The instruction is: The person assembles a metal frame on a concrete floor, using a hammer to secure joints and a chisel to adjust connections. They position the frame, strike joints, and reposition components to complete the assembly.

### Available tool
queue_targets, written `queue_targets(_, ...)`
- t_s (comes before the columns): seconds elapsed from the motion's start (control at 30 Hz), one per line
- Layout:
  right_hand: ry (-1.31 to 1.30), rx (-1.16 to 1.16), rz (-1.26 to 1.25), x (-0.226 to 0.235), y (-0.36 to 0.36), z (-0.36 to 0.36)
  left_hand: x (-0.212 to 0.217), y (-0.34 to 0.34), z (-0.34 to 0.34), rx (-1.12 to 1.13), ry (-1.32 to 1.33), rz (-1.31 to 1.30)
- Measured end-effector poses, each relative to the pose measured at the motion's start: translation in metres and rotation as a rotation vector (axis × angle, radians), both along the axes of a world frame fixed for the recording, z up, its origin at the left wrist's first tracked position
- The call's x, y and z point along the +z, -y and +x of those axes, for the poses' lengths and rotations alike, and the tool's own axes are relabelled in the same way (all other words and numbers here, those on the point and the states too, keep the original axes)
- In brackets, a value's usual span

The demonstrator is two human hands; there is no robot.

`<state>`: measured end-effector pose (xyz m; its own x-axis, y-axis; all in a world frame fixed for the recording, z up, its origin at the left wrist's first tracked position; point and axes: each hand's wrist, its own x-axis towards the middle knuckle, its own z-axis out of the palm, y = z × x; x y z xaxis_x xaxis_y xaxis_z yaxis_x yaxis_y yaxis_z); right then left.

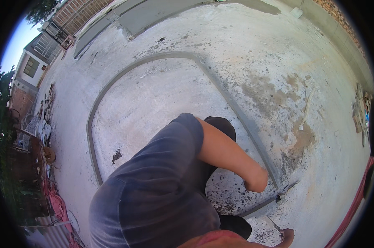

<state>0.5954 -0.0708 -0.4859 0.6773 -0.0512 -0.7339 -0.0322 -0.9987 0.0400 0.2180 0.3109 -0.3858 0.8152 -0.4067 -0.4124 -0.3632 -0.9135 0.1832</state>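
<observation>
My left forearm reaches across a low grey cement strip's enclosed area, and my left hand is balled up close to the strip's near right end. Whatever its fingers hold, if anything, is hidden. Near the lower edge, my right hand is closed round the end of a thin tool, apparently a trowel, whose narrow pale blade points up and left over speckled floor. The long cement strip runs past my left hand; a shorter strip meets its corner. There lies a dark, slim piece, its kind unclear.
My dark-trousered knees are bent inside the strip's outline. Dark crumbs and damp brown patches mark the concrete floor. Low grey walls stand at the back left, and a longer wall along the right. Red cloth hangs at the right.
</observation>
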Motion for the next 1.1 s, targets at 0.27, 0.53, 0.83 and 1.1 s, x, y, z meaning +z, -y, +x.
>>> queue_targets(0.27, 0.051, 0.005, 0.089, -0.014, 0.022, -0.031, -0.091, 0.000, 0.107, -0.255, -0.033, 0.085)
queue_targets(0.53, 0.094, 0.440, 0.263, -0.089, 0.155, -0.015, -0.177, 0.032, 0.227, -0.261, -0.142, 0.033)
queue_targets(0.83, 0.130, 1.294, 0.090, -0.070, 0.124, -0.065, -0.239, 0.045, 0.271, -0.296, -0.203, -0.027)
queue_targets(1.1, 0.158, 0.760, 0.097, -0.024, 0.063, -0.083, -0.298, 0.085, 0.322, -0.198, -0.331, -0.052)
